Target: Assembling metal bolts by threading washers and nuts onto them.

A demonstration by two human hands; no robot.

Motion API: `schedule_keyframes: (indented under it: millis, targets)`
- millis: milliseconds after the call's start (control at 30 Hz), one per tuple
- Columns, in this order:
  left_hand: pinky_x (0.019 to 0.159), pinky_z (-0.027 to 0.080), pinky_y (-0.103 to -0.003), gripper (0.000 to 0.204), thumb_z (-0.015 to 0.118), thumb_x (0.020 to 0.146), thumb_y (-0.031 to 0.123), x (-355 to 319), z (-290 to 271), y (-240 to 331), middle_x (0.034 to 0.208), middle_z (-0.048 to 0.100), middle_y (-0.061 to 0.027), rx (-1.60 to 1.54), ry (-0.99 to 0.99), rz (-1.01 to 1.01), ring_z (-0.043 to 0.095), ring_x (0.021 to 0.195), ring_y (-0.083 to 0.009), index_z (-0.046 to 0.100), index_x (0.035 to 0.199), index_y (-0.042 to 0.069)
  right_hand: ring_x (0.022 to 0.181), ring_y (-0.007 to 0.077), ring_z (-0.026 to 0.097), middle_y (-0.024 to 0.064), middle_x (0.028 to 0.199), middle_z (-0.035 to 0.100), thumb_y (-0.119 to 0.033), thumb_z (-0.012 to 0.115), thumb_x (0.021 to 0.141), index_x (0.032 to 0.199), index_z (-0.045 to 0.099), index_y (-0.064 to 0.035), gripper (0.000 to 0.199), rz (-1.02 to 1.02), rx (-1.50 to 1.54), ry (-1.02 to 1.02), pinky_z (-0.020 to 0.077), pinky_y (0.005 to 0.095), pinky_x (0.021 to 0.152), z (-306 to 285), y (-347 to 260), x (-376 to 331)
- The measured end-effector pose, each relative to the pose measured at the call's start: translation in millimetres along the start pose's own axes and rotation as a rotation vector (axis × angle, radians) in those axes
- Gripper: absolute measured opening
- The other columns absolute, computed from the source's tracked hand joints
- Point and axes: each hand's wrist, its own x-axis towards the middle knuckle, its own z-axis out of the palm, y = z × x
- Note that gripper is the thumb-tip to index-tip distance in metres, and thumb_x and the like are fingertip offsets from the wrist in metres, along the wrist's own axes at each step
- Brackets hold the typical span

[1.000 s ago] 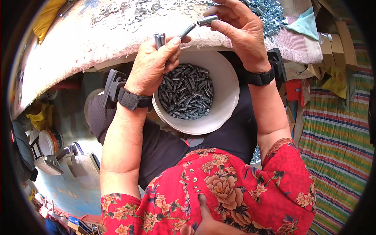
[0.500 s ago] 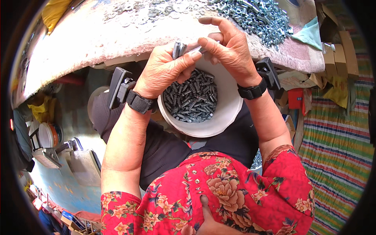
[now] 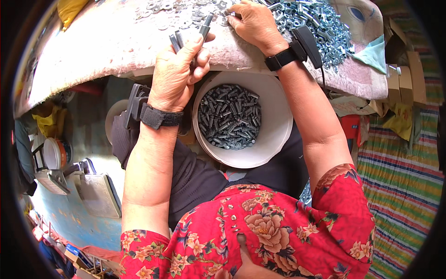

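My left hand (image 3: 174,76) is closed around a few threaded metal bolts over the table's near edge. One bolt (image 3: 205,30) points up between thumb and fingers, its thin threaded end above a thicker grey part. Two more threaded ends (image 3: 175,41) stick out beside the thumb. Farther right, my right hand (image 3: 255,27) is at the tabletop, fingertips pinched together between the flat washers (image 3: 174,14) and a heap of shiny nuts and sleeves (image 3: 309,23). What those fingertips hold is too small to make out.
A white bucket (image 3: 275,135) between my knees holds many dark metal pieces (image 3: 230,116). A pinkish cloth covers the table (image 3: 111,51). A pale green cloth (image 3: 373,55) lies at its right corner. Cardboard boxes (image 3: 413,76) and a striped sheet (image 3: 399,181) are to the right.
My hands were together above the bucket; now they are apart. The right hand has moved up to the washers and nuts, while the left moved slightly up and left, still holding bolts.
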Motion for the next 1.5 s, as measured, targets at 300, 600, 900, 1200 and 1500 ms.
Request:
schedule_keyframes:
  millis: [300, 600, 900, 1200, 1500]
  targets:
    - [0.036, 0.025, -0.013, 0.027, 0.054, 0.09, 0.018, 0.7, -0.3, -1.1, 0.062, 0.048, -0.0003, -0.009, 0.055, 0.006, 0.038, 0.045, -0.0036, 0.056, 0.104, -0.005, 0.069, 0.0395, 0.057, 0.0211, 0.077, 0.059, -0.014, 0.056, 0.075, 0.081, 0.061, -0.001, 0.015, -0.174, 0.043, 0.356, 0.0478, 0.0424, 0.062, 2.0, 11.3, 6.7]
    - [0.037, 0.025, -0.013, 0.025, 0.054, 0.09, 0.017, -1.7, 1.7, -1.6, 0.063, 0.049, -0.0004, 0.014, 0.062, -0.02, 0.037, 0.046, -0.0035, 0.057, 0.104, -0.004, 0.067, 0.0305, 0.063, 0.0115, 0.073, 0.063, -0.03, 0.058, 0.077, 0.07, 0.063, -0.0046, 0.026, -0.057, -0.218, 0.065, 0.0509, 0.0395, 0.06, -0.7, 8.8, -12.3]
    - [0.039, 0.031, -0.014, 0.021, 0.056, 0.089, 0.018, -2.0, -1.8, -1.7, 0.063, 0.052, 0.0006, -0.04, -0.017, -0.035, 0.045, 0.048, -0.0043, 0.06, 0.097, -0.001, 0.061, 0.0373, 0.058, 0.0204, 0.069, 0.059, -0.015, 0.055, 0.075, 0.079, 0.062, -0.0028, 0.015, -0.054, -0.177, 0.044, 0.0476, 0.0422, 0.055, -4.0, -2.8, -0.8]
    - [0.04, 0.03, -0.015, 0.024, 0.052, 0.09, 0.013, -0.2, 3.5, -4.5, 0.074, 0.054, -0.0028, -0.002, -0.044, -0.031, 0.041, 0.055, -0.0037, 0.055, 0.105, -0.005, 0.062, 0.0348, 0.059, 0.0207, 0.072, 0.059, -0.006, 0.054, 0.076, 0.094, 0.06, -0.002, 0.019, 0.114, 0.322, 0.347, 0.0457, 0.0385, 0.055, -13.5, 9.0, -4.7]
    - [0.046, 0.028, -0.018, 0.022, 0.057, 0.089, 0.014, -2.6, 15.2, -15.7, 0.064, 0.046, 0.0044, 0.135, -0.236, -0.063, 0.037, 0.053, -0.0036, 0.06, 0.103, -0.001, 0.05, 0.002, 0.041, -0.0025, 0.062, 0.051, -0.006, 0.052, 0.089, 0.1, 0.063, 0.002, 0.017, 0.35, 1.254, 0.0, 0.0317, 0.0162, 0.044, -61.6, -37.7, -57.5]
